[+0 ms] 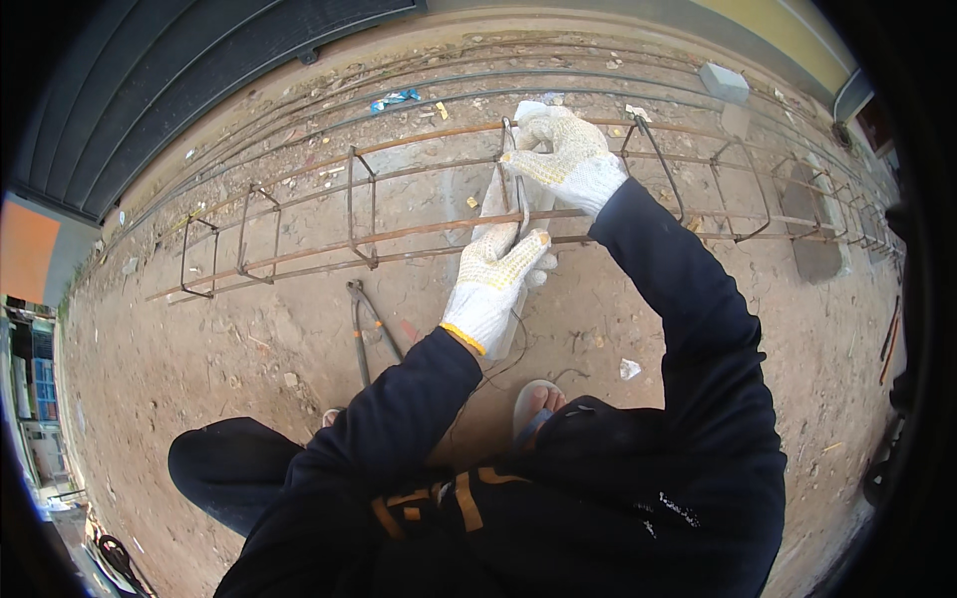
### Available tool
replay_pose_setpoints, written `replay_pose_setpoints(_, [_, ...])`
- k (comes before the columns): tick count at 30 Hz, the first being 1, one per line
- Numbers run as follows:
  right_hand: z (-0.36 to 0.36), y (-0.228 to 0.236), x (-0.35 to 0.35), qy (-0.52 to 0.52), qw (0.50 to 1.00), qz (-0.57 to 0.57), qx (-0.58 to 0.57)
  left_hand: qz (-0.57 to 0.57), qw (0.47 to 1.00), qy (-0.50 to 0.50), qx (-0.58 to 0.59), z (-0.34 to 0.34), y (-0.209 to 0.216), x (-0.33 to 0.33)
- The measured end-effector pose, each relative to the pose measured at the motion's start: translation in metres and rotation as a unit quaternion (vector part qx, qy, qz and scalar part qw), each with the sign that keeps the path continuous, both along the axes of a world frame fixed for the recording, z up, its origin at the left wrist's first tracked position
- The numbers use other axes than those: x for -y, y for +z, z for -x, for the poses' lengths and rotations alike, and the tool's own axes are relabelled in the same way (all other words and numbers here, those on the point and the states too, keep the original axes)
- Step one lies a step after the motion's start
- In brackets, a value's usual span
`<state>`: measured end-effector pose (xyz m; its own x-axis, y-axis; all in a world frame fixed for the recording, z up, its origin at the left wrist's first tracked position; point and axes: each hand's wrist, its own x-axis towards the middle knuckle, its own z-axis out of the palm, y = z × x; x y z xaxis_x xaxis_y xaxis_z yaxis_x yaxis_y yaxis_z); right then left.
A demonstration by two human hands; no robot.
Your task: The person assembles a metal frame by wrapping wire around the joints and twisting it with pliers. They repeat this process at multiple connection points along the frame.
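A long cage of rusty steel bars [429, 231] with bent square stirrups [351, 204] lies across the ground in front of me. Both hands wear white knit gloves with yellowish dotted palms and fingers. At the cage's near side, my left hand [495, 284] is closed round the lower end of a stirrup [522, 204]. My right hand [570, 154] reaches over the cage to the same stirrup's upper part, thumb and fingers curled about it at the far bar. Its fingertips are partly hidden. A pale flat strip [490, 206] lies beneath the hands.
Pincers with orange-banded handles [359, 334] lie on the dirt left of my forearm. Loose long rods [459, 95] run beyond the cage. A grey block [725, 83] sits at the far right. Thin wire [513, 349] and my sandalled foot [538, 407] are near the strip.
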<state>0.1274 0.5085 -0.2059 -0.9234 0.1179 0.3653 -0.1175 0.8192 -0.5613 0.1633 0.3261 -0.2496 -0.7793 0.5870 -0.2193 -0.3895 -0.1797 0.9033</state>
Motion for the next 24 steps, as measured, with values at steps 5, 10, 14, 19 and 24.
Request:
replay_pose_setpoints(5, [-0.003,-0.001,-0.004,0.042,0.998,0.047,-0.014,0.045,0.996,0.067,0.033,0.001,0.01,-0.015])
replay_pose_setpoints(10, [-0.008,0.005,0.001,0.009,0.999,-0.013,-0.033,0.02,0.987,0.152,0.038,-0.002,0.003,-0.03])
replay_pose_setpoints(14, [-0.02,0.013,0.007,0.113,0.982,0.154,-0.009,0.051,0.985,0.155,-0.064,0.005,-0.014,-0.029])
replay_pose_setpoints(19, [-0.033,0.017,0.01,0.126,0.908,0.394,0.072,0.103,0.968,0.133,-0.187,0.013,-0.043,-0.024])
replay_pose_setpoints(24, [-0.037,0.011,0.014,0.066,0.919,0.388,0.03,0.089,0.979,0.097,-0.153,0.015,-0.056,-0.017])
